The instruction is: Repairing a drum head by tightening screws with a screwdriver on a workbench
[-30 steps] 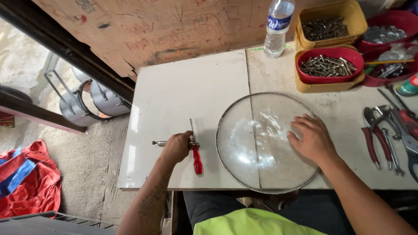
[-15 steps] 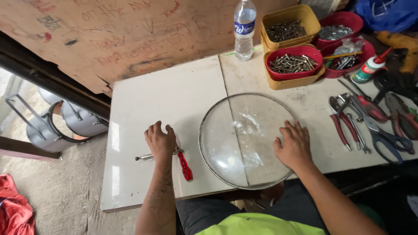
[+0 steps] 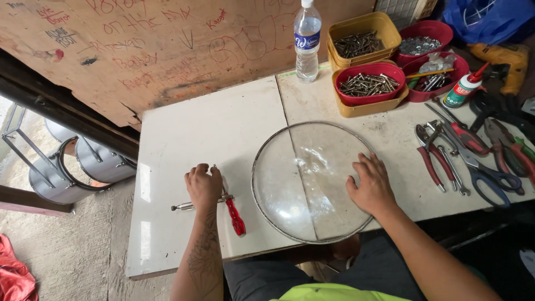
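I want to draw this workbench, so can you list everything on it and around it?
glass lid: one, clear with metal rim, table middle
screwdriver: one, red handle, beside left hand
metal rod: one, silver, under left hand
water bottle: one, clear, back
tubs of screws: several, yellow and red, back right
glue bottle: one, white and red
pliers and scissors: several, right edge
drill: one, yellow
metal pots: two, floor left
left hand: on tools
right hand: flat on lid

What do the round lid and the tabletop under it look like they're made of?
Round lid: clear glass by the look, since the tabletop shows through it, with a thin shiny metal rim. Tabletop: probably glazed white tile, glossy and reflective, with a straight seam between slabs.
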